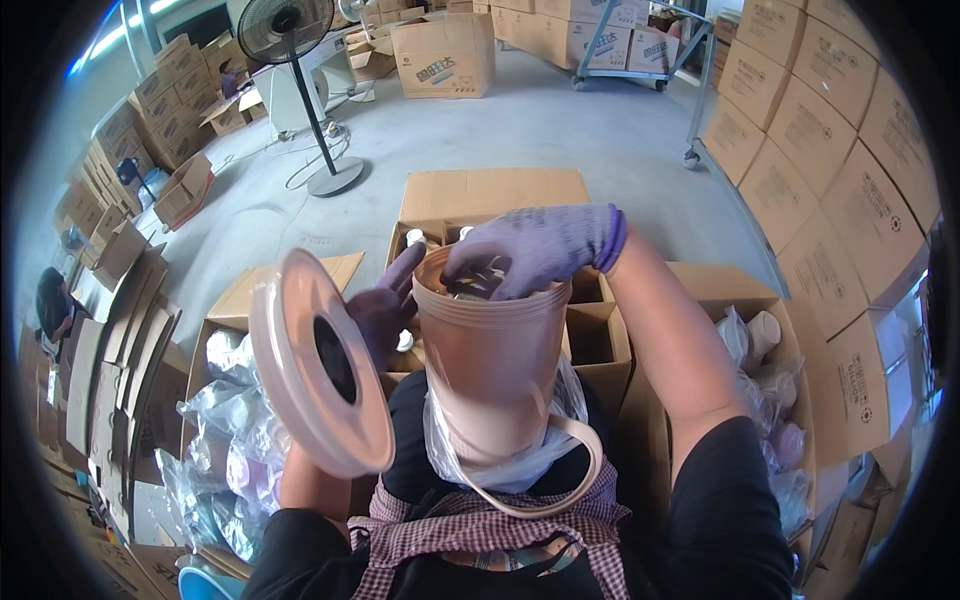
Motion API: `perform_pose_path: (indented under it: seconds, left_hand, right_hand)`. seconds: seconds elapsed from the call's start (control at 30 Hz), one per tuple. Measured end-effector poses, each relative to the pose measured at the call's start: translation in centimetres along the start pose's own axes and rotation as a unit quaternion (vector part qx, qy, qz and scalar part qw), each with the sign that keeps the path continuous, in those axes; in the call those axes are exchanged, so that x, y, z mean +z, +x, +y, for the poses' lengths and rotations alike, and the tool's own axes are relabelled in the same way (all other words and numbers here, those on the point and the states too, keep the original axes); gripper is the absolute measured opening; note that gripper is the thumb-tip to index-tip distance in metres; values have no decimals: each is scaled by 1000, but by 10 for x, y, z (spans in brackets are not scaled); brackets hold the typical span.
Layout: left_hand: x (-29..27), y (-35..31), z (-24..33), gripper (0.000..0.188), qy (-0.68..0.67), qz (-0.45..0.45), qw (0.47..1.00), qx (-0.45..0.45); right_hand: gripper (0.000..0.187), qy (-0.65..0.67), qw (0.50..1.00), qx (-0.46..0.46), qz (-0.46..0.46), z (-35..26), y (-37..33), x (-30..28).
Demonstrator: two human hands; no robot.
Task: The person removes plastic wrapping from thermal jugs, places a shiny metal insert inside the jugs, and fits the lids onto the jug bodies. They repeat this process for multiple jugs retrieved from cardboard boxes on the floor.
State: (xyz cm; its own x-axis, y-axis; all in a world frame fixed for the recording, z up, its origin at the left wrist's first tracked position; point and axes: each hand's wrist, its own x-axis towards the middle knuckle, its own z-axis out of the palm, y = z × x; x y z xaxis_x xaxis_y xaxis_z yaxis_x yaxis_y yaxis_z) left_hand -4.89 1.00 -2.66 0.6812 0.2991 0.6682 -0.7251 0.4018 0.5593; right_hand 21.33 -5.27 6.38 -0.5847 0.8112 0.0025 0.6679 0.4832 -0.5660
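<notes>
A large pinkish-beige jug [490, 350] with a threaded rim stands upright before my body, its mouth uncovered. A loop handle [598, 465] of the same colour juts out at its lower right, and a clear plastic bag [572, 390] is bunched round its base. My gloved right hand [530, 250] reaches over the rim with its fingers curled inside the mouth, on something shiny that I cannot make out. Left of the jug, a round pinkish-beige lid [290, 370] with a dark centre is held on edge by my gloved left hand [385, 310], partly hidden behind it, fingertips by the jug's rim.
A divided carton [495, 195] with white-topped bottles lies beyond the jug. Open cartons of plastic-wrapped goods [240, 450] flank me. Stacked boxes [800, 150] rise at right, flattened cardboard [120, 370] at left. A standing fan [325, 130] and a blue trolley [640, 75] are farther off.
</notes>
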Motion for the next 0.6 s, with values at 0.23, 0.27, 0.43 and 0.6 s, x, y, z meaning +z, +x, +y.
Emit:
perform_pose_path:
  seconds: [0.23, 0.27, 0.43, 0.6]
  left_hand:
    - [-29, 34, 13, 57, 191, 261, 937, 129]
    - [-29, 39, 11, 60, 229, 301, 914, 147]
    - [-10, 21, -14, 87, 456, 162, 875, 22]
    - [17, 27, -28, 110, 421, 166, 890, -49]
  right_hand:
    - [47, -50, 973, 162, 158, -41, -1, 30]
    - [52, -9, 957, 111, 266, -25, -11, 32]
    - [80, 257, 824, -31, 505, -21, -49, 68]
    - [61, 183, 824, -105, 526, -9, -66, 120]
